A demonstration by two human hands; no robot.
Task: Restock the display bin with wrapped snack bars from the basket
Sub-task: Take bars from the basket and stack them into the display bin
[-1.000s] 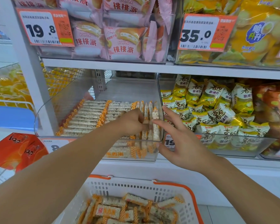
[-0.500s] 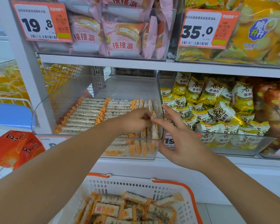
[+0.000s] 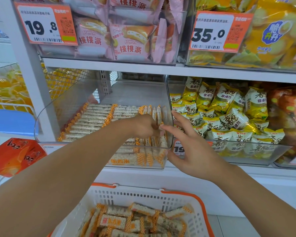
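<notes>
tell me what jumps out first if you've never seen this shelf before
Two bare forearms reach in from below, the left hand inside the clear display bin among the standing snack bars, the right hand spread open at the bin's right corner. Above hang big orange price tags, 19.8 at upper left and 35.0 at upper right. At the bottom, a white basket with orange trim holds more loose bars.

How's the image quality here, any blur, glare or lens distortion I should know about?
Head view: even, soft store light with no hard shadows; wide-angle bending bows the shelf edge and the clear bin; the bin's walls carry hazy reflections; the left hand, right hand and basket look slightly soft; price tags stay readable.
</notes>
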